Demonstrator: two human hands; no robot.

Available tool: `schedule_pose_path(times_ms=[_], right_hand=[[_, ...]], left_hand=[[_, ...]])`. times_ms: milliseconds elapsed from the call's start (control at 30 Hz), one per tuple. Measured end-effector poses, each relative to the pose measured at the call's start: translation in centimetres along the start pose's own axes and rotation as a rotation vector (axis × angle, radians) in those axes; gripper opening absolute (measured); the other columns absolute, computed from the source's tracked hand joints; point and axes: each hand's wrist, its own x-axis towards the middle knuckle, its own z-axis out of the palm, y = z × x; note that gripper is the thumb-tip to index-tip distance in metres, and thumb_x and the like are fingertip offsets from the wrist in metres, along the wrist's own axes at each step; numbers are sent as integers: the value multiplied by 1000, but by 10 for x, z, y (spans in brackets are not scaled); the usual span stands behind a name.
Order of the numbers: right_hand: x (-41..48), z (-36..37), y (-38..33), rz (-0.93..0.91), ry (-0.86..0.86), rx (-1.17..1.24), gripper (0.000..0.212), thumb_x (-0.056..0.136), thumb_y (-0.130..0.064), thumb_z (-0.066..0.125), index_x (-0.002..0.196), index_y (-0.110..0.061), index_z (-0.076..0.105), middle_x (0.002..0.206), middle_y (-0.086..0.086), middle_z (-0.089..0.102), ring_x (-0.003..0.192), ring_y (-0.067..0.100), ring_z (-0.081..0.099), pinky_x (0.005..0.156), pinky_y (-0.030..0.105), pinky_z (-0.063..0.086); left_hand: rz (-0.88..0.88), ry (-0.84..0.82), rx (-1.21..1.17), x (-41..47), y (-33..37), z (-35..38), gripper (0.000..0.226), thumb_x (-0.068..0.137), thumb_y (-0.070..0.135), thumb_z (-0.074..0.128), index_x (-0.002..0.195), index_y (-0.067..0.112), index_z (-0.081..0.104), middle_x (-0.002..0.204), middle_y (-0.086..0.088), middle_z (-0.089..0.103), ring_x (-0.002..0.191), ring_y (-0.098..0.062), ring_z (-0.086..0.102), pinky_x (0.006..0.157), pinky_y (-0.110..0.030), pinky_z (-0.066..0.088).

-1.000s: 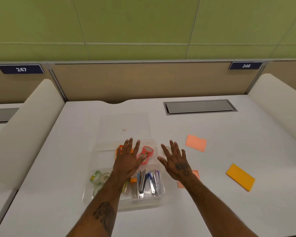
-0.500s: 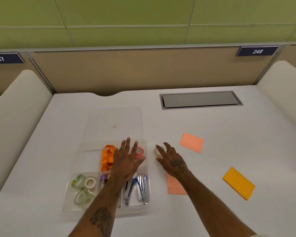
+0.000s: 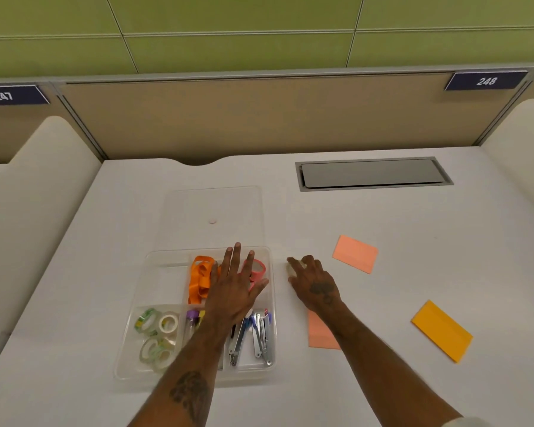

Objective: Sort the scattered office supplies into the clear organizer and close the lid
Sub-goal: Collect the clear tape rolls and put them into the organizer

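Left hand (image 3: 233, 291) spread flat over the organizer (image 3: 164, 278), right hand (image 3: 316, 285) gripping one pale roll (image 3: 293, 267), three notes (image 3: 355, 254) (image 3: 321, 332) (image 3: 441, 331) nearby

One wide-angle head cam was used. The desk (image 3: 383, 229) was seen from above its near edge, aimed fwd & down. The organizer (image 3: 167, 282) was framed close, lower centre-left; partition (image 3: 259, 118) and green wall (image 3: 259, 13) were caught at top.
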Motion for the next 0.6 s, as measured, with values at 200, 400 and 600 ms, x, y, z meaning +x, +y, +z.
schedule_pose_path(times_ms=[200,400,600], right_hand=[[-11,-12,-3,41,148,113,60,93,-43,52,144,-14,39,127,13,48,112,27,51,79,36,53],[-14,-30,-21,37,299,207,54,89,-42,61,131,-10,52,119,15,54,102,27,57,72,35,57],[-17,-38,-66,-52,333,233,56,88,-44,61,133,-10,51,118,14,54,100,26,57,71,35,56]], left_hand=[[-1,-29,-2,1,0,-1,86,82,81,1,154,33,-6,161,-3,-19,148,-26,-16,115,-50,-8],[34,-36,37,-4,-3,-19,90,81,79,-4,154,28,-6,162,-5,-17,149,-27,-15,117,-53,-8],[43,-10,10,-40,-43,-34,85,87,75,2,155,25,0,163,-6,-11,150,-24,-13,117,-52,-10]])
